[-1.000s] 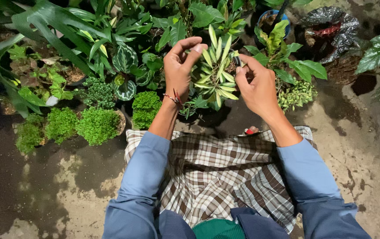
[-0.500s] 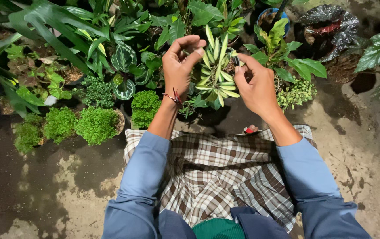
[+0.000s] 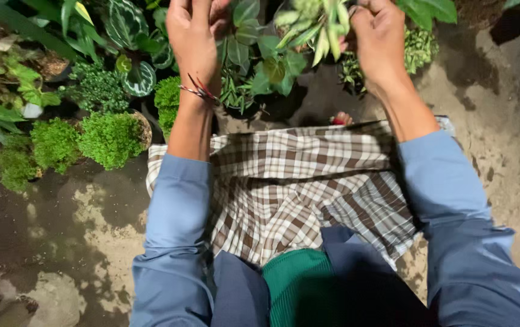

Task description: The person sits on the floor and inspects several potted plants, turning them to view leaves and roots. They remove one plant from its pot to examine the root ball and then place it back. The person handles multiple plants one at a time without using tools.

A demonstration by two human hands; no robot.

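Your left hand [image 3: 194, 37] and right hand [image 3: 379, 37] are both raised to the top edge of the view, one on each side of a small plant with pale yellow-green striped leaves [image 3: 317, 27]. The right hand's fingers are curled in against those leaves, touching them at the inner side, so it looks like a pinch on the foliage or stem, but the fingertips are cut off by the frame and you can't confirm a full grip. The left hand's fingers bend inward toward the same plant, with darker green leaves [image 3: 254, 48] just beside it; whether it grips anything can't be told, tips hidden. Likely the two hands flank the plant to steady it from both sides while working on its leaves. The striped plant sits among other pots at the top centre, just above the checked cloth [image 3: 296, 181] over your lap. Its long leaves fan downward and toward you, long axis roughly vertical in the view, tips pointing to the cloth; its base is out of frame. A red thread band [image 3: 199, 92] circles your left wrist. Round mossy green plants [image 3: 110, 138] sit to your left on wet sandy ground [image 3: 60, 242], well apart from both hands.
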